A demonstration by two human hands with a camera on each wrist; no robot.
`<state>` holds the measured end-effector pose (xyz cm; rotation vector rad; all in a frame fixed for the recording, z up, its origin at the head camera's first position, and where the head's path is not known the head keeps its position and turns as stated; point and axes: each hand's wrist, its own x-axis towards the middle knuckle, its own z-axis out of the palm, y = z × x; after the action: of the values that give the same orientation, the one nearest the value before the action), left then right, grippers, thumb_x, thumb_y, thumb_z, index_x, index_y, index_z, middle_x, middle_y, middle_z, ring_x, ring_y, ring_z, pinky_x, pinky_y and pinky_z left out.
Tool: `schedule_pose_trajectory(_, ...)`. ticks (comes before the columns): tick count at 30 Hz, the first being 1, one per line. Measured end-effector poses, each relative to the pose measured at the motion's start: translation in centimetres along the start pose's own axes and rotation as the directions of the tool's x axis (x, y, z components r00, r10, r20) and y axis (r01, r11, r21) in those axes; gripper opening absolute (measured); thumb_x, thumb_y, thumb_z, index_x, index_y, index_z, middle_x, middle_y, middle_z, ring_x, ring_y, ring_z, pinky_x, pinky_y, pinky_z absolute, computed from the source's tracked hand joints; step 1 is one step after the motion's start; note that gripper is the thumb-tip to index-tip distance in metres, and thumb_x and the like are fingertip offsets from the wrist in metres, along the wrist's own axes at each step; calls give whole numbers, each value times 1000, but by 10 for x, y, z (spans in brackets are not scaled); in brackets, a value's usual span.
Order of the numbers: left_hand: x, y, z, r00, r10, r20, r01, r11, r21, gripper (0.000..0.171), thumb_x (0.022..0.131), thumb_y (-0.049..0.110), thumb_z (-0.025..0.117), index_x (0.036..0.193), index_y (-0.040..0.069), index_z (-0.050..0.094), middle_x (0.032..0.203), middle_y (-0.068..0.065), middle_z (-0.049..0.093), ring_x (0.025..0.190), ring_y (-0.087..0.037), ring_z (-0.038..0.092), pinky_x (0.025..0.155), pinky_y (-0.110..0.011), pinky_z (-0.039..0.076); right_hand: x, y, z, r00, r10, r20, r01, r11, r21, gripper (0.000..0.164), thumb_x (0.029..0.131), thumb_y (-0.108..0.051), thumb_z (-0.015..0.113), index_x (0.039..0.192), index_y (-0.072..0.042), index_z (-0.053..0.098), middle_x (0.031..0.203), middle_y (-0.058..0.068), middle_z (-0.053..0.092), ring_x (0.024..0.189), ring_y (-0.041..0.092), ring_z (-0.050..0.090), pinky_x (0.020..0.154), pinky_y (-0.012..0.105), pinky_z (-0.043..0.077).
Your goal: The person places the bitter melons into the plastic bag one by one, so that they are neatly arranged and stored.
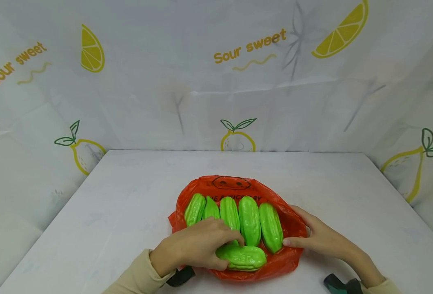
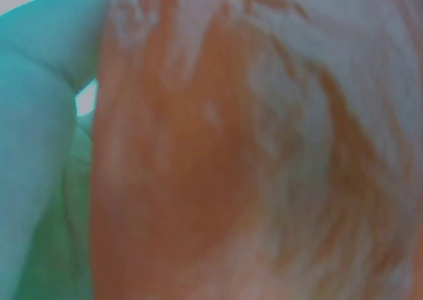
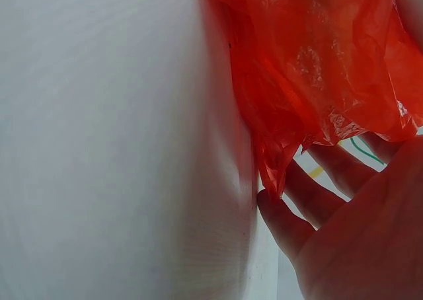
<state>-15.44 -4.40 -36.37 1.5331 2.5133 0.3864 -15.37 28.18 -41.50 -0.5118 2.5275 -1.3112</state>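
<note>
A red plastic bag (image 1: 289, 261) lies spread with its mouth facing up. Several bright green, ridged bitter melons stand side by side inside it, one of them (image 1: 249, 220) near the middle. Another bitter melon (image 1: 243, 258) lies crosswise at the bag's near side. My left hand (image 1: 201, 241) reaches over the bag and grips this crosswise one at its left end, thumb on the near side and fingers over the top. At the bag's right edge, my right hand (image 1: 317, 234) holds the rim, thumb inside and fingers outside. Red plastic (image 2: 198, 148) fills most of the left wrist view, blurred.
The bag rests on a white table (image 1: 128, 196). Behind it hangs a white cloth (image 1: 146, 102) printed with lemons and lettering. A dark wrist strap (image 1: 181, 276) shows below the left hand, and a dark device (image 1: 343, 284) sits by the right wrist.
</note>
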Motion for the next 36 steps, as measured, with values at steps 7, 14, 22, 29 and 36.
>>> schedule_pose_trajectory(7, -3, -1, 1, 996, -25, -91, 35, 993, 109, 27, 84, 25, 74, 110, 27, 70, 93, 15, 66, 83, -1, 52, 87, -21, 47, 1, 0, 0, 1000, 15, 6, -15, 1000, 5, 74, 87, -28, 75, 148, -10, 37, 142, 17, 52, 125, 34, 52, 91, 63, 51)
schedule_pose_trajectory(14, -2, -2, 2, 999, -17, -35, 20, 995, 93, 25, 83, 27, 75, 108, 31, 71, 95, 18, 65, 89, -1, 54, 90, -23, 46, 2, -2, 0, 999, 28, 16, -29, 999, 25, 75, 86, -27, 75, 148, -8, 37, 142, 19, 51, 126, 40, 50, 89, 61, 53)
schedule_pose_trajectory(22, -2, -6, 5, 999, -20, -38, 23, 995, 94, 24, 90, 31, 72, 113, 31, 71, 103, 17, 68, 95, -1, 59, 95, -24, 48, 2, -2, 1, 1000, 24, 7, -24, 1000, 17, 75, 86, -28, 75, 148, -9, 38, 141, 18, 52, 125, 40, 50, 89, 61, 53)
schedule_pose_trajectory(29, -1, -6, 4, 999, -48, -11, 49, 996, 70, 26, 92, 34, 71, 116, 27, 72, 109, 14, 70, 102, -3, 62, 96, -24, 48, 1, -2, 1, 999, 31, 8, -31, 1000, 7, 75, 86, -28, 75, 148, -9, 37, 142, 18, 51, 128, 41, 49, 91, 65, 50)
schedule_pose_trajectory(36, 0, -6, 4, 999, -27, -32, 29, 997, 73, 23, 91, 35, 71, 112, 25, 74, 106, 14, 71, 100, -2, 64, 94, -22, 50, 0, -4, 1, 1000, 16, -3, -16, 1000, -7, 75, 86, -28, 75, 148, -9, 37, 142, 18, 52, 127, 42, 50, 92, 67, 48)
